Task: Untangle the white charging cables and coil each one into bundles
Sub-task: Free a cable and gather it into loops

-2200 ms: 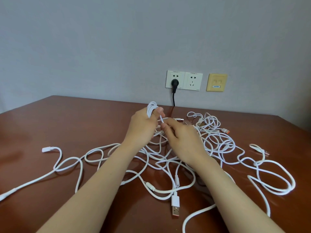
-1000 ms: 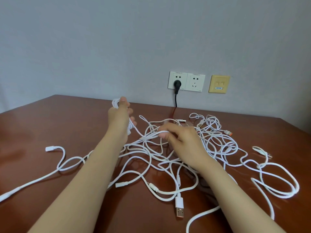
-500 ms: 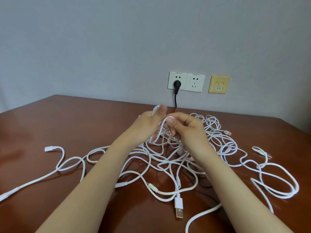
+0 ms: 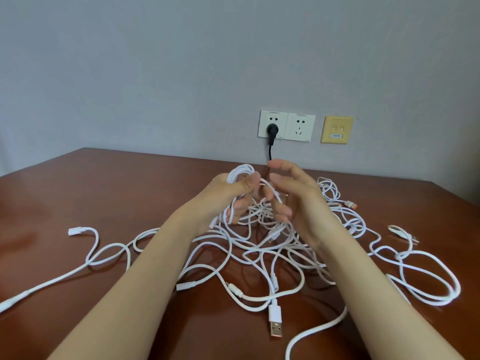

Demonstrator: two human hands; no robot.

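Several loops of thin white charging cable point(image 4: 240, 175) stand up out of my left hand point(image 4: 228, 197), which grips them with the thumb clamped across the top. My right hand point(image 4: 305, 206) hangs just beside it, fingers loose and spread, holding nothing that I can make out. From the coil one strand point(image 4: 270, 187) runs rightward and down past the right fingers into the knotted heap of white cables point(image 4: 259, 245), which lies on the reddish-brown wooden table point(image 4: 104, 193) directly below both hands. I judge the right hand nearer to that strand, so it should catch it and feed the next turn round the upright coil.
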